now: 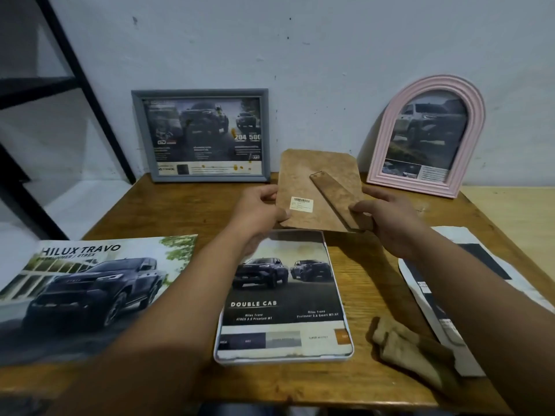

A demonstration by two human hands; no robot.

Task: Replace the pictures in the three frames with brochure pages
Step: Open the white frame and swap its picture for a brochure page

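Observation:
A brown backing board (303,181) with a stand strip and a barcode sticker is held above the table. My left hand (258,210) grips its left edge and my right hand (387,217) grips its right edge at the strip's lower end. Below it, a white frame (350,354) lies flat with a cut "Double Cab" brochure page (285,292) in it. A grey frame (207,135) and a pink arched frame (426,133) lean on the wall, each showing a truck brochure page. The open brochure (90,292) lies at the left.
A crumpled brown cloth (414,349) lies at the front right of the wooden table (375,283). Printed sheets (444,304) with black areas lie at the right edge. A black metal shelf frame (75,70) stands at the back left.

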